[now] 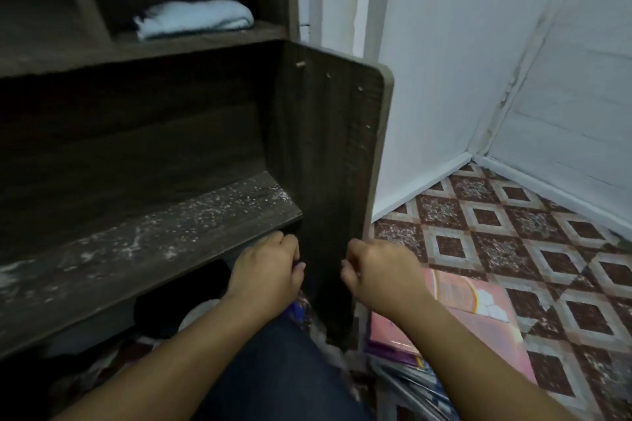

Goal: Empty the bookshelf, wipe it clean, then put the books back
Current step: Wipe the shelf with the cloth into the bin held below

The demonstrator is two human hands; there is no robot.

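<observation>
The dark wooden bookshelf [328, 154] fills the left half of the view. Its lower shelf board [164, 236] holds no books and is speckled with pale dust. A folded light blue cloth [195, 19] lies on the shelf above. My left hand [266, 272] hovers just below the front edge of the dusty board, fingers curled, with nothing visible in it. My right hand [378, 275] is on the other side of the shelf's right side panel, also curled and holding nothing. A pink book [468, 309] lies on a pile of books on the floor, under my right forearm.
Patterned red and white floor tiles [513, 236] spread to the right, up to a white wall corner [475, 154]. More books and magazines [410, 383] lie at the bottom. My knee in dark trousers [284, 372] is between my arms. Dark and white objects sit under the shelf board.
</observation>
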